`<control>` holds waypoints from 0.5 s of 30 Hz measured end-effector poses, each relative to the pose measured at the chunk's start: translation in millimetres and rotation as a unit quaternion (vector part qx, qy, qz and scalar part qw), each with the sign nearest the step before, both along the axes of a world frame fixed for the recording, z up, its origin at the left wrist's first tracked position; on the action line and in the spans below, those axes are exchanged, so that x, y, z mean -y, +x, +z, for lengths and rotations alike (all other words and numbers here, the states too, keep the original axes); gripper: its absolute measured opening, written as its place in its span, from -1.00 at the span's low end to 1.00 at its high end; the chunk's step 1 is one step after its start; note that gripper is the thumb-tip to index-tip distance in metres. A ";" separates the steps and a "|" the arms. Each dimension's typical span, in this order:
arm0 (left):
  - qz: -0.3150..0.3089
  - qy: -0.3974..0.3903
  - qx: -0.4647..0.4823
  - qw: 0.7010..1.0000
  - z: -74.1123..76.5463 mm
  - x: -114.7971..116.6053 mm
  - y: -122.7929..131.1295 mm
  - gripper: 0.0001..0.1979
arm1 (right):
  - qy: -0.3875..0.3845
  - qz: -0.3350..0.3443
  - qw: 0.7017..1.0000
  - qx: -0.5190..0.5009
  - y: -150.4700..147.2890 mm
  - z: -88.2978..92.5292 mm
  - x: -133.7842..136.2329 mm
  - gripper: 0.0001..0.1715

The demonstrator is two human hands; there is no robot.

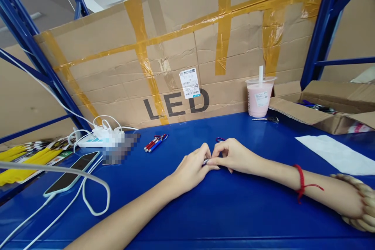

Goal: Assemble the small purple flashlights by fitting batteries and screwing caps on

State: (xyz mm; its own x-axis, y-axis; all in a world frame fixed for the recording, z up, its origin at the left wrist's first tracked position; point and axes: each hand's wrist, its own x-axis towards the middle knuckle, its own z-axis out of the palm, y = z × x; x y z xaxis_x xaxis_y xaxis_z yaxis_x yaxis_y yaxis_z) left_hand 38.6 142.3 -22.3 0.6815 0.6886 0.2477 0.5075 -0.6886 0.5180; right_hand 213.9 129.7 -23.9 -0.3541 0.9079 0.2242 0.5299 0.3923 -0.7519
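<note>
Smooth, glossy blue metal worktop (pixel 234 211); matt, creased cardboard panel (pixel 117 82) with shiny yellow tape; translucent plastic cup (pixel 259 99), upper right; small shiny metal piece (pixel 206 161) at centre.

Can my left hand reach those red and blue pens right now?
Probably yes: bare table lies between the left hand and the pens, though that hand is pinching a small silvery item.

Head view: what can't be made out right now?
All in the head view:
Small item between left hand and right hand: fingers cover it, only a silvery tip shows.
Patch beside the power strip: pixelated.
Open box contents: mostly hidden by its flaps.
Label: print too small.
</note>
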 end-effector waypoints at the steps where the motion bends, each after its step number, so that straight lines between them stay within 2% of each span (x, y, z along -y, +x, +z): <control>1: 0.006 -0.009 -0.004 1.000 0.5 -0.8 0.9 -0.77 | -0.003 -0.002 1.000 0.002 0.0 -0.5 -1.2 -0.57; 9: 0.031 -0.029 0.008 0.999 6.4 2.1 3.8 -0.75 | -0.041 -0.007 0.999 -0.018 -1.6 0.9 -2.5 -0.57; 15: 0.047 -0.005 -0.017 0.999 9.9 5.6 3.3 -0.80 | -0.051 -0.003 0.998 -0.032 -4.2 0.8 -2.2 -0.57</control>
State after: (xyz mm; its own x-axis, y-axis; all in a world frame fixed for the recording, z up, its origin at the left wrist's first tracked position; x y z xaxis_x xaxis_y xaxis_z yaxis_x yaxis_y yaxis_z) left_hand 42.0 136.7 -12.4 0.6214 0.7523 0.2189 0.5874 -0.6322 0.5053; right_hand 209.7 132.0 -23.1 -0.3357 0.9295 0.1530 0.4813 0.3089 -0.8204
